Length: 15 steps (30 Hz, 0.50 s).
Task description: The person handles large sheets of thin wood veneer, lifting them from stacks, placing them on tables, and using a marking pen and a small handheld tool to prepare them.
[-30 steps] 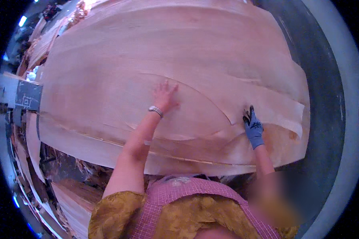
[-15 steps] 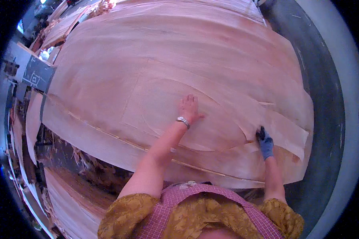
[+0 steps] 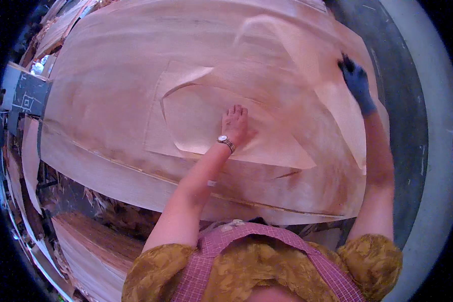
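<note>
My left hand, bare and with a wristwatch on the wrist, lies flat, fingers stretched, on a thin piece of wood veneer. This piece has a curved edge that lifts slightly at its far left. To the right, my right hand wears a blue-grey glove with dark fingertips. Its fingers look partly spread, beside a loose veneer strip. The strip is bent and blurred at its far end, raised off the sheets below. I see no clear grip on it.
Large pinkish veneer sheets form a broad stack before me. A long narrow strip crosses near its front edge. Veneer scraps lie in the gap at the left, by a dark marked panel. Dark floor runs along the right.
My right hand has moved far forward, and the veneer strip beside it has swung away and risen. My left hand stays pressed on the veneer, whose far left edge has lifted.
</note>
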Tool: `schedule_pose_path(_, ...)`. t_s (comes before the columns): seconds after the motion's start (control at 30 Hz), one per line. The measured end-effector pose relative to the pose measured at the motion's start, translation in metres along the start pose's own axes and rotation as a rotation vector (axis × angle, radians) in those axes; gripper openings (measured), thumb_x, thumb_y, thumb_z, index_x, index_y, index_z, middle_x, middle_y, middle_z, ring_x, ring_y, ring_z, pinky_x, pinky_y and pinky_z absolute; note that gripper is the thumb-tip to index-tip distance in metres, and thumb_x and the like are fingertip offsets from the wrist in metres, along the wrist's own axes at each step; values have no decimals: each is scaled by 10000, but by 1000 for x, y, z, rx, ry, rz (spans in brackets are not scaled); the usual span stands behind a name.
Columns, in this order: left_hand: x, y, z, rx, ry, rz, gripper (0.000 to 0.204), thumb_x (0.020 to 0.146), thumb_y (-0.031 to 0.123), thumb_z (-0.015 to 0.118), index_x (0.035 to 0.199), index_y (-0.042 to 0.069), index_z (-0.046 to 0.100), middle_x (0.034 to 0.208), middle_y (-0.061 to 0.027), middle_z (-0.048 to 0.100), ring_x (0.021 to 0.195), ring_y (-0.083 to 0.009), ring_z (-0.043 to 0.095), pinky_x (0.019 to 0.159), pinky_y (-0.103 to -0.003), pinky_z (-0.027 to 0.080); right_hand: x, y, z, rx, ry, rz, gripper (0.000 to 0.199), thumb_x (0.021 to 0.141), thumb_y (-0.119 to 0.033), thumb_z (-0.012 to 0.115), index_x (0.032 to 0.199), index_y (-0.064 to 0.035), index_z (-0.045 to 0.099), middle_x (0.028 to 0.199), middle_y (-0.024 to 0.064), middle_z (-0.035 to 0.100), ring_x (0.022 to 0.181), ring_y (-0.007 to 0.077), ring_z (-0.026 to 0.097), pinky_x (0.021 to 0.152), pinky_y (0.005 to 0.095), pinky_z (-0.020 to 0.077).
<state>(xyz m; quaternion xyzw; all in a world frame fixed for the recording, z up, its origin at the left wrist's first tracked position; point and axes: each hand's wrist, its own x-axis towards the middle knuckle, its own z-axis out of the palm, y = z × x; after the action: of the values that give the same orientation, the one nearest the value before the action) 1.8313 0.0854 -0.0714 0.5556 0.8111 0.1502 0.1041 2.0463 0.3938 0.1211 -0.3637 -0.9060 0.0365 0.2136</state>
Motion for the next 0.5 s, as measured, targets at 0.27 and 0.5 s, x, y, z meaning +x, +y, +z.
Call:
schedule_pose_path(0.27, 5, -35, -16, -246, 161, 96, 196, 821, 170, 580, 974, 69, 647, 1077, -155, 633, 1084, -325, 580, 882, -449, 480, 26, -171, 99, 190, 364, -303, 200, 956, -185, 580, 1100, -78, 668, 946, 164, 684, 778, 323, 666, 626, 381, 509)
schedule_pose_path(0.5, 32, -117, -65, -289, -22, -53, 187, 821, 246, 580, 917, 107, 661, 1055, -134, 665, 1026, -346, 600, 846, -456, 493, -221, -173, 212, 34, -187, 66, 152, 899, -206, 602, 993, -89, 621, 883, 151, 650, 831, 353, 626, 704, 432, 482)
